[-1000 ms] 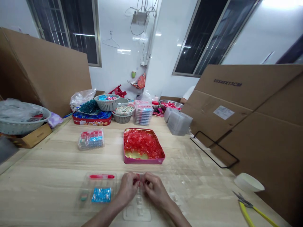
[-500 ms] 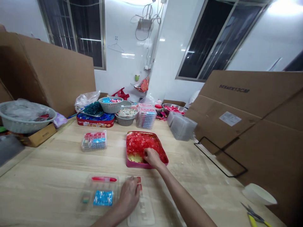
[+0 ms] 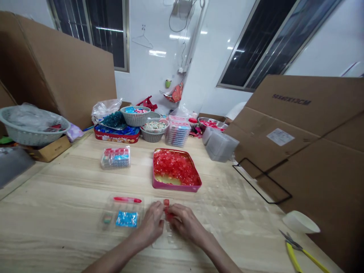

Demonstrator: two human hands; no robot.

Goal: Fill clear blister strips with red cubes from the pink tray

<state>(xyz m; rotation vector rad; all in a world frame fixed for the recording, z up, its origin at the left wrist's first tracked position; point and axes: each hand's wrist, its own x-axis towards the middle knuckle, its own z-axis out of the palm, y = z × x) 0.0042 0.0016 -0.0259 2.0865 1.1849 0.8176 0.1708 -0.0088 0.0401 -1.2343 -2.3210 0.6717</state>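
Observation:
Both of my hands meet over a clear plastic compartment tray point(image 3: 167, 241) on the near table. My right hand point(image 3: 186, 224) pinches a small red translucent piece point(image 3: 168, 216) above the compartments. Beside it, my left hand point(image 3: 153, 221) is closed at the tray's left edge; whatever its fingers grip is hidden. Another red piece point(image 3: 166, 202) sits at the tray's far end, just past my fingertips. Left of the hands lies a clear case half point(image 3: 112, 206) with a red pen point(image 3: 127, 200), a blue packet point(image 3: 126, 218) and a small striped piece point(image 3: 107, 218).
Beyond my hands stands a red tin point(image 3: 176, 187) of loose red pieces. Stacked clear cases point(image 3: 116, 158) lie left of it. Baskets point(image 3: 135, 116) and clear boxes point(image 3: 220, 144) line the back. Yellow-handled pliers point(image 3: 295, 246) and a white bowl point(image 3: 300, 222) are at right.
My right hand has come back from the red tin to the clear tray, beside my left hand. The view has shifted slightly, and my left hand stays by the tray.

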